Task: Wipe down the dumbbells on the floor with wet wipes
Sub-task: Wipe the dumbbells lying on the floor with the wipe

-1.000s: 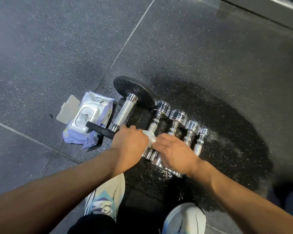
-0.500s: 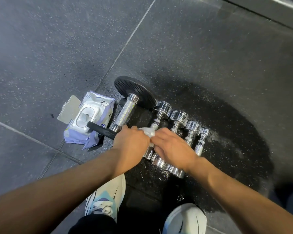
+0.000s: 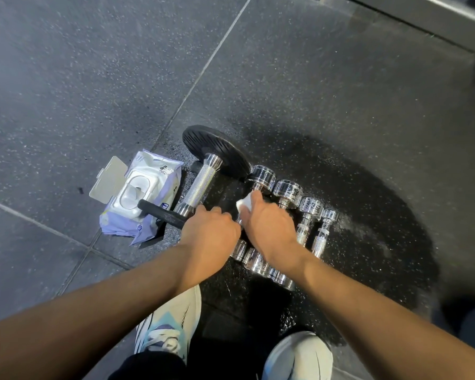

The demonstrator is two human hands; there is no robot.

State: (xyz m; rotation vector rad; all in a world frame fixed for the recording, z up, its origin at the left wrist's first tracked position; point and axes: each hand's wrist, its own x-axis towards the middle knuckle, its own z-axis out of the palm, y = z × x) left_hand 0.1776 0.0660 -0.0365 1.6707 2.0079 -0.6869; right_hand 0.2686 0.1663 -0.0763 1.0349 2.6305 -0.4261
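Several chrome dumbbells lie side by side on the dark rubber floor. The largest one (image 3: 203, 182) has black plates and a knurled handle. To its right is a smaller chrome dumbbell (image 3: 262, 175), then another (image 3: 287, 191), then two still smaller ones (image 3: 310, 207) (image 3: 324, 229). My right hand (image 3: 269, 229) presses a white wet wipe (image 3: 244, 204) onto the handle of the second dumbbell, near its far head. My left hand (image 3: 209, 231) is closed over the near end of that dumbbell and hides it.
An open pack of wet wipes (image 3: 137, 198) with its lid flipped up lies left of the big dumbbell. The floor under the dumbbells is wet and dark (image 3: 368, 215). My two white shoes (image 3: 170, 330) (image 3: 296, 357) stand just below. A grey ledge (image 3: 422, 17) runs along the top right.
My right hand has slid the wipe along the handle away from me, toward the far head of the dumbbell. My left hand has stayed in place.
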